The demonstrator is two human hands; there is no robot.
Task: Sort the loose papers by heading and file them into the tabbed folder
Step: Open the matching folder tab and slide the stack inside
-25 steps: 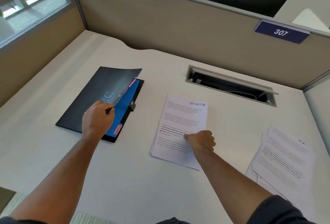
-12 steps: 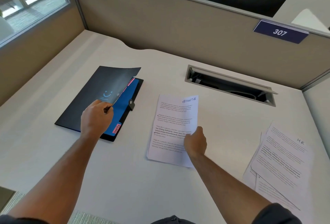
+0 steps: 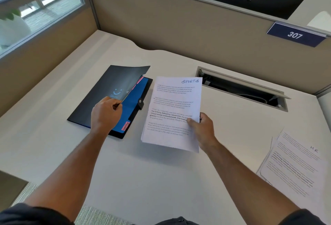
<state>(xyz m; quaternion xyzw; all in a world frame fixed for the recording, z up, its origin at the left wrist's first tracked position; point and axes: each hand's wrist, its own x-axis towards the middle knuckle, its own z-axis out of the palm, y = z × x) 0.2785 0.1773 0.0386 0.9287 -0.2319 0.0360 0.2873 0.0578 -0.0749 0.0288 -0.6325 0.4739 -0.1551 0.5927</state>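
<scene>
We see a pale bench [image 3: 161, 180]. At ten o'clock lies the black tabbed folder [image 3: 100, 99]; our left hand [image 3: 105, 113] pinches its cover open over a blue divider [image 3: 132, 102] with a pink SPORTS tab [image 3: 125, 125]. Our right hand [image 3: 202, 128] grips the SPORTS sheets [image 3: 172, 110] at centre, just beside the folder, not yet filed. At four o'clock the HR papers [image 3: 293, 167] wait. A cable hatch [image 3: 241, 88] sits at one o'clock; nothing blocks the way.
</scene>
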